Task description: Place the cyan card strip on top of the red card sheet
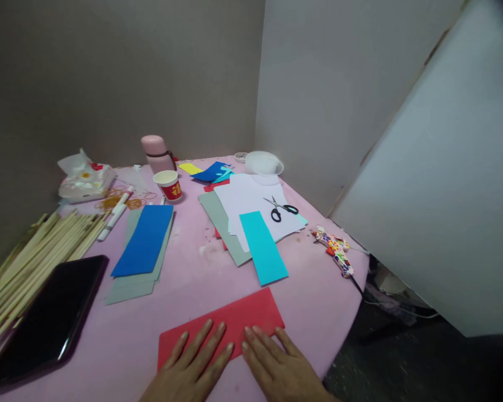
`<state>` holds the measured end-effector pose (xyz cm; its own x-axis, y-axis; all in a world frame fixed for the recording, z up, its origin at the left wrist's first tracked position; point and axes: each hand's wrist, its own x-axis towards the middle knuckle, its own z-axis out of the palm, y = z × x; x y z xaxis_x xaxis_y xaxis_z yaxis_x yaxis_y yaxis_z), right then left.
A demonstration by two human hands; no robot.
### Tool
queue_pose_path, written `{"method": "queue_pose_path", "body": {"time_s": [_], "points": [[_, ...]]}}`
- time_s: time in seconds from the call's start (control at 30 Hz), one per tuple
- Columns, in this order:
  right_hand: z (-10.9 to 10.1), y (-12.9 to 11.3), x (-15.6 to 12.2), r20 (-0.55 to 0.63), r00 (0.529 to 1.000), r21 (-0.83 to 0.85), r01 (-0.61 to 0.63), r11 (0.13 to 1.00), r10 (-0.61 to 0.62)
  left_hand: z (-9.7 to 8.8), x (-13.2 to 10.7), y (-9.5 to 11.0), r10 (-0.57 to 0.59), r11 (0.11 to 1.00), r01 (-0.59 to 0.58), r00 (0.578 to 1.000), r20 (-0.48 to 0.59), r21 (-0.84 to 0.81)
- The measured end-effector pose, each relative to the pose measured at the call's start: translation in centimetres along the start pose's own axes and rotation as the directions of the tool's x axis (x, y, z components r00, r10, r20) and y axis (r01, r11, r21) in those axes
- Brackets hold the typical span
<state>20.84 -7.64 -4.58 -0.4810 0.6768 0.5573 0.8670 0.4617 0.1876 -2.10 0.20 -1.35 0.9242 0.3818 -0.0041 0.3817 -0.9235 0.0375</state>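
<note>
Red paper sheet (230, 324) is lying flat on the pink bench (184, 262) at the 6 o'clock side, close to the near rim, with its long edge running slanted from 8 o'clock up toward 2 o'clock. Both hands are lying open on it, gripping nothing.

The sheet is only being pinned by flat skin, so it looks likely to skate or twist on the smooth bench cover if one hand is pushing harder than the other. Uneven pressure could also be raising a buckle in the gap between the two hands. The cyan strip (263, 247) is sitting just beyond the sheet's far edge at 12 o'clock, near enough that a forward slide could be nudging it. The sheet's corner at 3 o'clock is lying not far from the bench rim, where a sideways slip could be carrying it over.

The left hand (193, 363) is resting palm down with fingers spread and pointing toward 1 o'clock, its fingertips on the red surface. The right hand (276, 363) is resting palm down too, fingers pointing toward 11 o'clock and touching the sheet's near edge, its thumb angling out toward 2 o'clock beside the corner. The two sets of fingertips are almost meeting

Scissors (281, 209) are lying on white paper (255, 206) at 1 o'clock, well apart, and a dark phone (46, 321) is lying at 9 o'clock
</note>
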Motion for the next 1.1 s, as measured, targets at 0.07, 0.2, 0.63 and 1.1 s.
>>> {"method": "queue_pose_path", "body": {"time_s": [0.07, 0.2, 0.63, 1.1], "points": [[-1.5, 1.4, -0.6, 0.108, 0.990, -0.028, 0.091, 0.995, -0.088, -0.7, 0.1, 0.3, -0.044, 0.994, 0.054, 0.994, 0.101, -0.091], [-3.7, 3.3, -1.6, 0.202, 0.975, -0.091, 0.109, 0.990, -0.089, -2.6, 0.1, 1.1, -0.118, 0.969, 0.162, 0.967, 0.227, -0.185], [-4.9, 3.7, 1.7, 0.135, 0.979, -0.029, 0.158, 0.987, -0.153, -3.2, -6.6, 1.5, -0.291, 0.945, 0.315, 0.935, 0.203, -0.093], [-2.7, 4.6, -2.5, 0.159, 0.974, 0.050, 0.155, 0.987, -0.161, 0.7, -10.3, 1.0, -0.219, 0.900, 0.224, 0.974, -0.057, 0.374]]}}
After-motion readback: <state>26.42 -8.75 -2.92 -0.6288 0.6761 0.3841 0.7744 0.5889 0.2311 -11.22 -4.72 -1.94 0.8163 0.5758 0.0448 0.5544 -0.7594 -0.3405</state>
